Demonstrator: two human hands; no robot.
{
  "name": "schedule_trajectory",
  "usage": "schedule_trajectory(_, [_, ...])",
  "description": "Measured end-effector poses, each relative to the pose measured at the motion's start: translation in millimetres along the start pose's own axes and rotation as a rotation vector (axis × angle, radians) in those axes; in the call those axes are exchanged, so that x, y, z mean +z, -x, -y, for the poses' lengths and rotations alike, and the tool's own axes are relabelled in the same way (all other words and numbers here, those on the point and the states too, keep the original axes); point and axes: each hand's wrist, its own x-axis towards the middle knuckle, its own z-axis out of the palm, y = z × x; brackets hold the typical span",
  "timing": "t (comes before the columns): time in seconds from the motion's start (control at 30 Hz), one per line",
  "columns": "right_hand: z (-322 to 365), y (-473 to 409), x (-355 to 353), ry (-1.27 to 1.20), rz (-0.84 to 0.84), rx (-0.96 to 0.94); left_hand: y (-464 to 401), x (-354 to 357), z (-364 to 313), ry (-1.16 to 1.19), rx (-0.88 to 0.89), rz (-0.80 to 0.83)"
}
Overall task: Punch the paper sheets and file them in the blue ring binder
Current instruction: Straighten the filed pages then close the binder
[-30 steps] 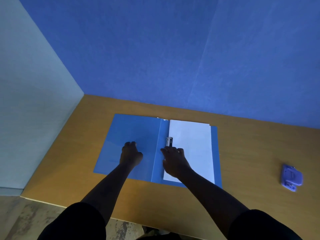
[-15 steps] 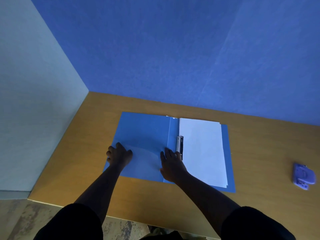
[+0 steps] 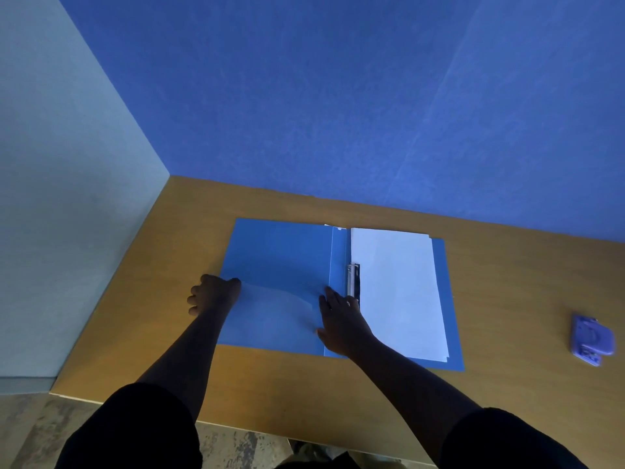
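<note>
1. Fingers of the right hand (image 3: 340,321) lie straight and a little spread, palm down, pressing flat on the spine fold of the blue ring binder (image 3: 280,262), just beside its metal clip (image 3: 353,282); this hand holds nothing.
2. Curled at the binder's left edge, the left hand (image 3: 213,294) has its thumb side on the open front cover while the other fingers hang over the edge onto the wooden desk (image 3: 521,279). Whether it actually pinches the cover edge cannot be told from this angle.
3. Lying open and flat near the front of the desk, the binder shows its inside: the left leaf carries only a pale translucent pocket (image 3: 277,313) low down, and nothing can be made out in it.
4. On the right leaf sits the stack of white paper sheets (image 3: 395,286), its left edge against the clip, its edges slightly fanned at the far and right sides. The punched holes themselves are too small to see.
5. Well apart to the right, the purple hole punch (image 3: 592,340) rests untouched on the desk.
6. My judgement: punching looks finished and the sheets appear filed; what seems left is confirming the clip is fastened, then folding the front cover over the sheets, which the left hand is placed to do.
</note>
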Motion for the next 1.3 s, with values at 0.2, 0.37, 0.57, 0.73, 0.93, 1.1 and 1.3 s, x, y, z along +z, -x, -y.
schedule_trajectory(0.2, [-1,0,-4,-0.040,-0.092,-0.004,3,-21,-1,-0.051,0.079,-0.132])
schedule_trajectory(0.37, [-5,3,-18,-0.099,-0.177,-0.002,20,-55,-14,0.047,0.240,-0.219])
schedule_trajectory(0.57, [-24,6,-41,-0.142,-0.233,0.056,43,-81,-34,0.294,0.579,0.007])
schedule_trajectory(0.73, [-44,10,-75,-0.438,-0.232,0.116,92,-76,-59,0.632,0.681,0.366])
schedule_trajectory(0.93, [-79,35,-120,-0.900,-0.350,0.176,152,-44,-102,0.747,0.833,0.512])
schedule_trajectory(1.1, [-120,63,-160,-1.378,-0.302,0.244,196,-10,-136,0.668,0.910,0.573])
schedule_trajectory(1.3, [-174,90,-165,-1.523,-0.282,0.325,230,49,-159,0.339,1.067,0.524])
